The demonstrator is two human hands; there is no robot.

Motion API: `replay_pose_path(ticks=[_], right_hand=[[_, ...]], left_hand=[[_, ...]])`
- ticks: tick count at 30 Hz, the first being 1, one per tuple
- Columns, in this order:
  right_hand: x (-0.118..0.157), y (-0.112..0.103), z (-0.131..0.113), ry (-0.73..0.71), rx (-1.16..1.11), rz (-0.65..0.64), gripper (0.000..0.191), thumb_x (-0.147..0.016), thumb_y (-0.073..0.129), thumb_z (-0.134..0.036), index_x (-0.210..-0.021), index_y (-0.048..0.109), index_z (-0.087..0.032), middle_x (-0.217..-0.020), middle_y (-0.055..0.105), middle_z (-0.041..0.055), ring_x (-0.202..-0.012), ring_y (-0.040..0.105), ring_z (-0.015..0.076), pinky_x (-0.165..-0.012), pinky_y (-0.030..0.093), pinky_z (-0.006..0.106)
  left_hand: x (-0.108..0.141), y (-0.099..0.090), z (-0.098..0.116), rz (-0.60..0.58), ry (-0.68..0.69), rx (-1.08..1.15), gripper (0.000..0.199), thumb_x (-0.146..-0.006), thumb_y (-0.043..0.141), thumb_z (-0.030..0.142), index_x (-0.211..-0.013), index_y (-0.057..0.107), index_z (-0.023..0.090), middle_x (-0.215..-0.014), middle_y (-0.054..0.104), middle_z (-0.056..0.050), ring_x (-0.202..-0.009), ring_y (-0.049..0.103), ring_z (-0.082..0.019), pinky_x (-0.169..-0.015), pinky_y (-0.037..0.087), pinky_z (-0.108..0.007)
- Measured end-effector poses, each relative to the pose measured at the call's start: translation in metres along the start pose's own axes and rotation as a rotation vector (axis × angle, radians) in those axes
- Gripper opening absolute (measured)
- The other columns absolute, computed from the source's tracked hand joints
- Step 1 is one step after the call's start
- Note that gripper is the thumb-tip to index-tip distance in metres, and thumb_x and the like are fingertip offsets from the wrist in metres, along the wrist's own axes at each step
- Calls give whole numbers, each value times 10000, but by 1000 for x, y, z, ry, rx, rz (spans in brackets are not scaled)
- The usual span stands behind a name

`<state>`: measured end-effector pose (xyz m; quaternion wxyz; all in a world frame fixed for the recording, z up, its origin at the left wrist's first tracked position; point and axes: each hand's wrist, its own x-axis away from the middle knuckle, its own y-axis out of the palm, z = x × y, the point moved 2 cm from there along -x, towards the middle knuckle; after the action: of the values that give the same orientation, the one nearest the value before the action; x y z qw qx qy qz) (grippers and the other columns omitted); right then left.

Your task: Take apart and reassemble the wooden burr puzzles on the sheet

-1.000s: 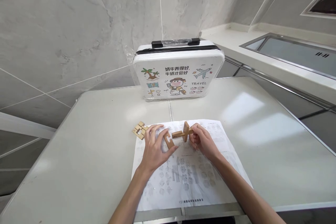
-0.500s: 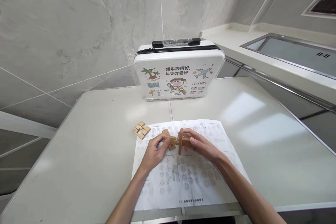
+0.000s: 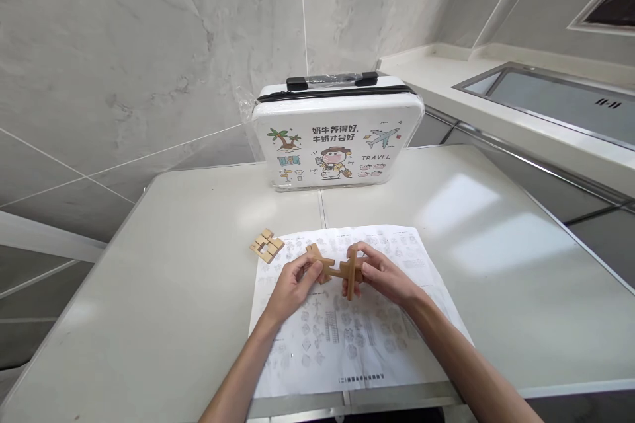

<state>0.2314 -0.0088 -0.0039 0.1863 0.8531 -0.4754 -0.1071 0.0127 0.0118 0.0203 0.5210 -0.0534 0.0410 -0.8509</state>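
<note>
Grey marbled wall tiles [image 3: 124, 46] fill the upper left of the frame, crossed by pale joints. Below them, at left, spreads a glossy off-white surface [image 3: 163, 304] with a seam running through its middle. Left of centre, a flat cluster of light wooden puzzle pieces [image 3: 274, 251] lies around a small gap, overlapping the upper left edge of a printed diagram sheet [image 3: 337, 360]. That creased paper occupies the lower centre, covered in rows of small figures.

Next comes the left hand [image 3: 295, 283], thumb and fingers pinched on a notched wooden bar [image 3: 328, 264] at the centre. Behind its fingertips, a flat wooden plate [image 3: 312, 249] lies slanted over the sheet, partly hidden. Above, at upper centre, stands a white cartoon-print suitcase [image 3: 297, 115] wrapped in clear plastic, its black handle on top.

Just right of centre, the bar's narrow end meets an upright wooden slat [image 3: 352, 277]; whether the two interlock cannot be told. The right hand [image 3: 380, 272] is closed on the slat and a short block crossing it, fingers behind, thumb in front. At upper right runs a white counter [image 3: 421, 69] with a metal-framed, glassy panel [image 3: 550, 102].
</note>
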Motion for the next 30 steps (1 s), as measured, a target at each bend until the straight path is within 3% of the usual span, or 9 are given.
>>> replay_pose_path(ticks=[7,13,17,23,30], right_hand=[[0,-6,12,6,5,95,479,-944,685,-672,-1100,532,-246,-778,763,49,-675,761,235,-527,484,275],[-1,-4,8,-35,0,-42,384,-990,735,-469,-1221,556,-220,-929,779,83,-814,783,239,-560,522,260],[0,-3,6,-46,1,-66,373,-1012,713,-438,-1265,537,-228,-978,779,91,-859,788,243,-556,522,250],[0,-6,10,-53,-7,-19,304,-1012,721,-408,-1183,533,-242,-834,773,42,-718,763,201,-494,486,221],[1,-6,13,-59,-16,14,314,-997,735,-426,-1165,536,-249,-813,747,28,-674,734,188,-481,469,223]], left_hand=[[1,3,-5,-18,-47,88,388,-1026,594,533,-1006,744,176,-839,648,-53,-822,635,-205,-815,564,-371],[-1,-2,1,9,-70,77,409,-1037,578,535,-937,717,164,-812,643,-37,-801,630,-182,-785,510,-309],[-1,-2,4,12,-79,65,420,-1031,580,549,-958,722,160,-802,637,-34,-784,612,-178,-763,485,-297],[-2,-2,2,28,-70,57,437,-1030,570,564,-896,682,163,-773,601,-23,-744,570,-165,-733,452,-292],[-2,-2,1,23,-71,47,433,-1030,567,567,-903,674,167,-775,591,-17,-746,563,-164,-741,450,-292]])
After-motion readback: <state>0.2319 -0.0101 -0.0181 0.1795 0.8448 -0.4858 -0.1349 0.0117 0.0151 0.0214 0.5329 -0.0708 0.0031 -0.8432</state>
